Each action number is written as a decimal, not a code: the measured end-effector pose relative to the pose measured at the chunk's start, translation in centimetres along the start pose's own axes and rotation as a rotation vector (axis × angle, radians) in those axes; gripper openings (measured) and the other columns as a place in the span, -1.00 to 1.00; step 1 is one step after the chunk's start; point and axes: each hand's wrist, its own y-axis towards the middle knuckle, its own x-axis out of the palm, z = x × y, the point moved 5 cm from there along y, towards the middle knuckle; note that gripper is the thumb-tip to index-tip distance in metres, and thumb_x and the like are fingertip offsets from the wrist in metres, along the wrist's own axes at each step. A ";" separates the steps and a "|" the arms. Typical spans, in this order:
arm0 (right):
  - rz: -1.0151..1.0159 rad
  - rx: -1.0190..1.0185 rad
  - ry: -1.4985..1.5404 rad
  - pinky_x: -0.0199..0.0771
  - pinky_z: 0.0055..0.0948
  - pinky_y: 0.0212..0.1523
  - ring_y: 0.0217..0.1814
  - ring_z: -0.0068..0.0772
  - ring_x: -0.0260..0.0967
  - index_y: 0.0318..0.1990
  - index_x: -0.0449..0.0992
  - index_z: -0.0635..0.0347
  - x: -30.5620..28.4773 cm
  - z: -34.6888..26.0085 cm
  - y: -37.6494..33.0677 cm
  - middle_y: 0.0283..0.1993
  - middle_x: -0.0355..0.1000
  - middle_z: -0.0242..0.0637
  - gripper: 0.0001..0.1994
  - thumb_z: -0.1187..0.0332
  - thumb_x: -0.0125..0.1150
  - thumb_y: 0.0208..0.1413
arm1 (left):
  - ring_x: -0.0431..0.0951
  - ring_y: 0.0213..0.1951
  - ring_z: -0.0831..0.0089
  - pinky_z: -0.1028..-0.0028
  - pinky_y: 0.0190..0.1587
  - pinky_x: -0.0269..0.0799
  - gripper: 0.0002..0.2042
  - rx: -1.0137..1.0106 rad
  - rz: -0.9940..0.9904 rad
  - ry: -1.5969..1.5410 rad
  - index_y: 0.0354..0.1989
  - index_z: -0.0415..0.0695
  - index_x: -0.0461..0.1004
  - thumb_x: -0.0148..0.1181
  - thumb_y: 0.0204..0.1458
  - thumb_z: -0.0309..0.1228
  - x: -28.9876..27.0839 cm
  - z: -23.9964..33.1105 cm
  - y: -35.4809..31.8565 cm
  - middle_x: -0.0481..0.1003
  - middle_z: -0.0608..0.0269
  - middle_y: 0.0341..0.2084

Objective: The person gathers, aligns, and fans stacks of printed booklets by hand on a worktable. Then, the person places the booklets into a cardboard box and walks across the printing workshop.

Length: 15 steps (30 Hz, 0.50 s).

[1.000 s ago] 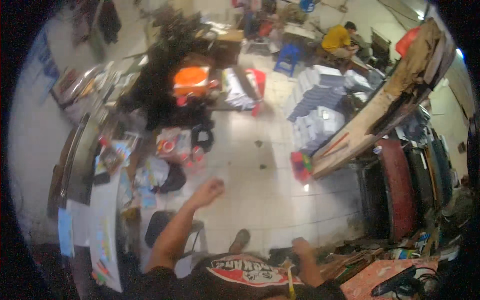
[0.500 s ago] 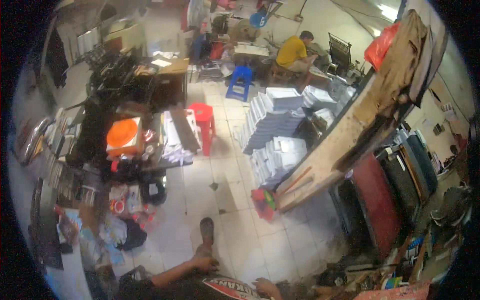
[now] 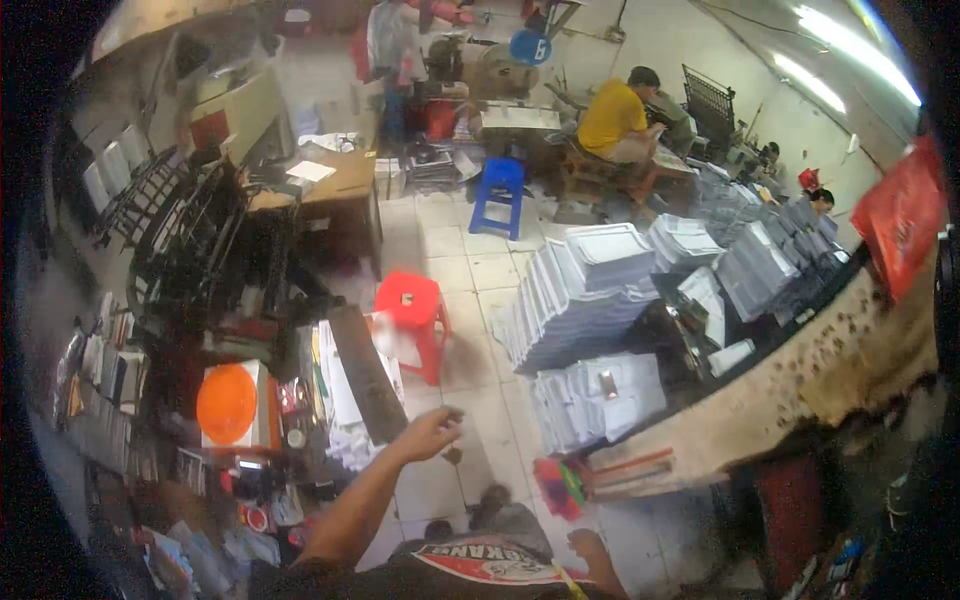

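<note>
My left hand [image 3: 432,433] reaches forward over the tiled floor, with nothing in it and its fingers loosely apart. It is beside a dark brown board [image 3: 366,370] that lies on white papers [image 3: 340,375] on the low table at left. A red plastic stool [image 3: 410,300] stands just beyond that hand. My right hand [image 3: 590,550] hangs low near my body; its fingers are blurred, so its grip does not show. Closest to it is a multicoloured bundle [image 3: 560,488] at the end of a worn wooden bench [image 3: 700,440].
Tall stacks of printed sheets [image 3: 580,300] stand on the right. A blue stool [image 3: 500,197] is farther up the tiled aisle [image 3: 480,400]. A person in a yellow shirt [image 3: 612,118] sits at the back. An orange disc [image 3: 227,404] lies at left; a red bag [image 3: 900,220] hangs right.
The view has moved forward, bringing the stools and paper stacks closer. My left hand has risen and stretched out from near my body. My right hand remains low.
</note>
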 end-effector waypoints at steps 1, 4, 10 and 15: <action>0.004 -0.002 0.000 0.49 -0.21 -0.03 -0.09 -0.10 0.47 -0.15 0.59 0.04 0.5 2.5 1.4 -0.23 0.54 -0.13 -0.76 0.31 0.25 -0.01 | 0.48 0.05 0.26 0.33 0.09 0.40 -0.53 -0.011 -0.025 -0.002 0.14 -0.24 0.34 0.20 0.14 -0.23 -1.7 0.3 3.6 0.47 -0.01 0.01; -0.257 -0.111 0.120 0.47 -0.19 0.01 0.02 -0.16 0.44 -0.08 0.56 0.12 3.1 8.6 5.6 -0.07 0.51 -0.15 -0.69 0.15 0.19 0.11 | 0.49 0.04 0.27 0.35 0.07 0.42 -0.53 0.048 0.081 0.115 0.14 -0.24 0.35 0.22 0.11 -0.26 -7.9 1.7 13.4 0.48 0.01 0.00; -0.580 0.234 0.151 0.45 -0.17 0.06 0.02 -0.15 0.44 -0.06 0.57 0.03 -14.0 16.8 25.3 -0.10 0.51 -0.13 -0.72 0.15 0.09 0.19 | 0.57 -0.15 0.23 0.26 -0.06 0.47 -0.65 -0.133 0.562 0.322 0.01 -0.26 0.47 0.14 0.15 -0.27 -17.3 -10.3 22.3 0.56 0.06 -0.17; -0.036 0.400 0.325 0.30 -0.14 0.19 0.15 0.09 0.36 0.06 0.47 0.18 -31.4 25.0 44.9 0.07 0.45 0.02 -0.45 -0.10 0.03 0.14 | 0.53 -0.38 0.32 0.30 -0.20 0.47 -0.60 -0.526 0.248 0.306 0.04 -0.21 0.47 0.22 0.05 -0.26 -11.1 -26.6 29.0 0.56 0.02 -0.22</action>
